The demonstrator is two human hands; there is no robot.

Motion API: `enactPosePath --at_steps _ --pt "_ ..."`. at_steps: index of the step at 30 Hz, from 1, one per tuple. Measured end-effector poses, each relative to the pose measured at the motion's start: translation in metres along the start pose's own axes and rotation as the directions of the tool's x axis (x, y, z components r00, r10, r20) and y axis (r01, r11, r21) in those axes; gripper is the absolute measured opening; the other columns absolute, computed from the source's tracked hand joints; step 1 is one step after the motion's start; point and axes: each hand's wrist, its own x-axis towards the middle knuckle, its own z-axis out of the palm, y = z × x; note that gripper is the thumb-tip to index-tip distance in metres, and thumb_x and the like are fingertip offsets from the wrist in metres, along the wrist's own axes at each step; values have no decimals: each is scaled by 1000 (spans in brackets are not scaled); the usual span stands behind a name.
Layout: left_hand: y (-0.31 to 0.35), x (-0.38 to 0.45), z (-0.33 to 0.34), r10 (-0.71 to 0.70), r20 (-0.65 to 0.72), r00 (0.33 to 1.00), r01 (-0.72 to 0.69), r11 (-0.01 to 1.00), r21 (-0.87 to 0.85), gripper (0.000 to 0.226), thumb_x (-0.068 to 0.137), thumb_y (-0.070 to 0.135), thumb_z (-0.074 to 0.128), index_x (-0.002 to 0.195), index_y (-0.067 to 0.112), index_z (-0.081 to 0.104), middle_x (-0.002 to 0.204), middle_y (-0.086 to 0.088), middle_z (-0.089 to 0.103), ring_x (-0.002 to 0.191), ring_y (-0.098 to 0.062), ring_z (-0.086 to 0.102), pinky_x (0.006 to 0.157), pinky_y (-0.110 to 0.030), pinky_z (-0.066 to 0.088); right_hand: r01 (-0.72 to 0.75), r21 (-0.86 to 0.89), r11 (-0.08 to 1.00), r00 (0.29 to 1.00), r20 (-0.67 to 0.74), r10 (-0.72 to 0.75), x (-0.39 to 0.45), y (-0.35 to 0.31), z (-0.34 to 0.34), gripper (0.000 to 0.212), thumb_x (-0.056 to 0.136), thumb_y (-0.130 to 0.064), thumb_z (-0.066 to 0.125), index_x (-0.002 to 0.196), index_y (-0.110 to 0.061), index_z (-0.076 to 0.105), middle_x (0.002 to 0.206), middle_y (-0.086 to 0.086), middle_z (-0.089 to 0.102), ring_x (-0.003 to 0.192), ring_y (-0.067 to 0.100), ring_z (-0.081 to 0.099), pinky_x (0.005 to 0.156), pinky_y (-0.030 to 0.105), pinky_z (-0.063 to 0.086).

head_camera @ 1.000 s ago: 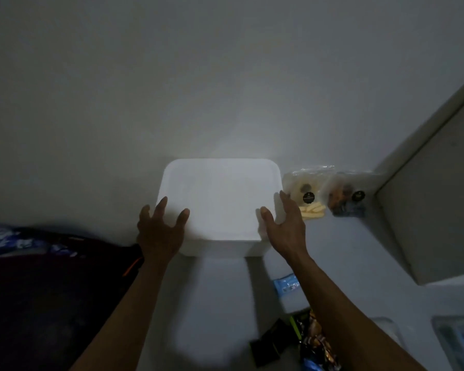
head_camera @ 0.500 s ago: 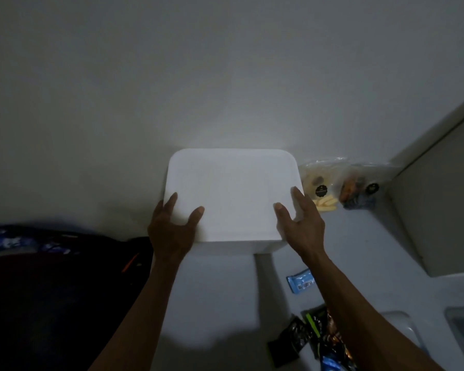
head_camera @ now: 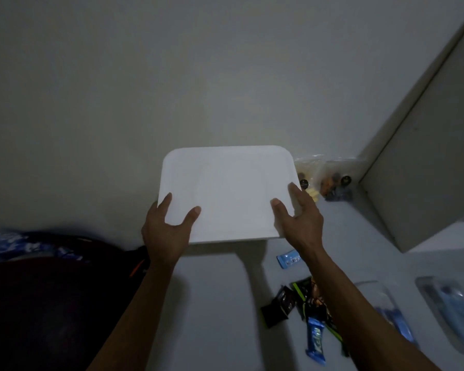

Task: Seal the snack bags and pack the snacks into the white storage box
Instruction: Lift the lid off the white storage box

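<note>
Lifted nearer than a second ago, white storage box (head_camera: 227, 194), lid on, gripped at near corners by left hand (head_camera: 164, 228) and right hand (head_camera: 300, 212), thumbs on top; clear snack bags (head_camera: 324, 178) behind; advice: lift the lid evenly, avoiding tilt.

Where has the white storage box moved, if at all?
Yes. The white storage box has risen toward the camera: its right edge now overlaps the clear snack bag beside it.
</note>
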Motion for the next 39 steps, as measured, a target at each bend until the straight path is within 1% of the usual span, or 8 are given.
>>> enactPosePath --at_steps 7,11,15,17,21,29,35,39 --pt "-30 -103 -60 -36 -11 999 36 999 -3 80 67 56 81 135 23 57 139 -4 54 127 -20 51 109 -40 41 16 39 999 1000 24 -17 -107 16 -32 61 87 -37 72 143 -24 50 150 -4 44 135 5 37 107 19 26" --pt "-60 -154 -85 -53 7 999 53 998 39 77 67 51 82 132 17 59 133 -3 59 122 -19 55 102 -27 41 -40 29 999 998 56 39 -164 41 -34 61 87 -38 71 143 -23 50 152 -1 43 140 12 36 111 25 27" --pt "-98 -188 -102 -77 28 997 71 985 159 74 69 46 83 131 13 60 134 -9 58 122 -26 55 104 -33 42 -115 7 993 988 101 113 -208 69 -24 61 86 -38 72 142 -22 52 150 -1 46 140 14 38 115 32 31" --pt "-118 -197 -107 -92 55 994 78 973 216 73 71 45 82 132 12 59 137 -12 55 124 -30 53 105 -39 41 -152 4 988 980 129 150 -224 83 -14 62 86 -37 73 143 -22 51 150 0 45 140 14 38 116 36 32" --pt "-153 -198 -109 -225 103 969 193 948 253 75 74 49 78 138 18 53 145 -11 47 131 -29 46 111 -42 35 -206 7 978 963 181 202 -239 107 10 62 87 -33 73 143 -19 50 147 -3 47 134 7 41 108 20 30" --pt "-217 -181 -86 -253 149 956 199 932 304 76 75 48 78 138 15 53 145 -13 46 131 -31 45 110 -42 37 -217 -56 975 954 199 224 -235 156 54 63 88 -35 71 144 -19 48 148 -4 47 128 0 38 104 14 29" --pt "-237 -183 -47 -233 209 950 166 941 295 83 74 51 78 141 12 49 145 -17 46 132 -33 44 110 -41 35 -153 -138 979 977 129 171 -223 188 51 62 90 -36 69 145 -18 47 147 0 48 126 4 40 107 25 33" --pt "-238 -184 -17 -188 217 958 96 923 373 101 65 79 51 142 15 48 143 -17 47 133 -33 41 113 -44 29 -142 -245 959 983 80 166 -204 214 40 66 88 -48 67 145 -24 45 150 3 46 141 22 37 114 55 33"
